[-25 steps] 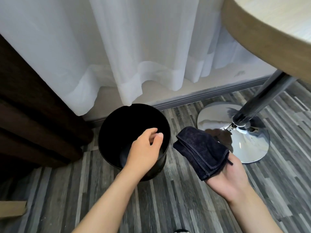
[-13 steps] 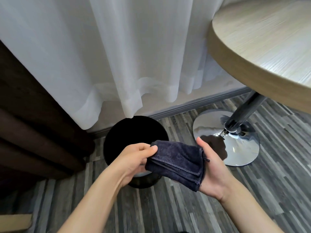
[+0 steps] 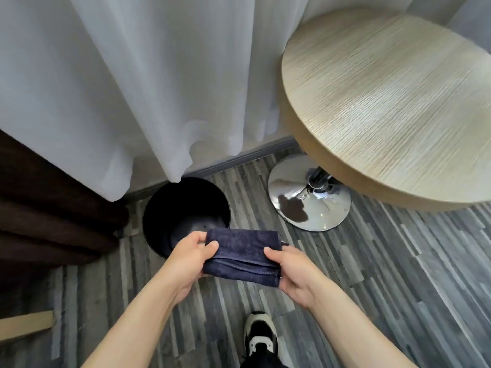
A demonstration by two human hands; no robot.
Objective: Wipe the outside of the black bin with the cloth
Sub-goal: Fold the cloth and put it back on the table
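The black bin [image 3: 159,216] stands upright on the floor by the wall, its open mouth facing up and its near side hidden behind my hands. I hold a folded dark blue cloth [image 3: 243,254] flat in the air, just in front of and above the bin. My left hand [image 3: 190,257] pinches the cloth's left end, thumb on top. My right hand [image 3: 291,272] grips its right end. Neither hand touches the bin.
A round wooden table [image 3: 393,102] on a chrome pedestal base [image 3: 308,197] stands right of the bin. White sheer curtains [image 3: 148,83] hang behind it, a dark brown drape [image 3: 39,213] to its left. My shoe [image 3: 260,333] rests on the grey striped floor.
My left hand left the bin's rim and took hold of the cloth's left end. Both hands drew the cloth back, level. The view rose and pulled away from the bin.
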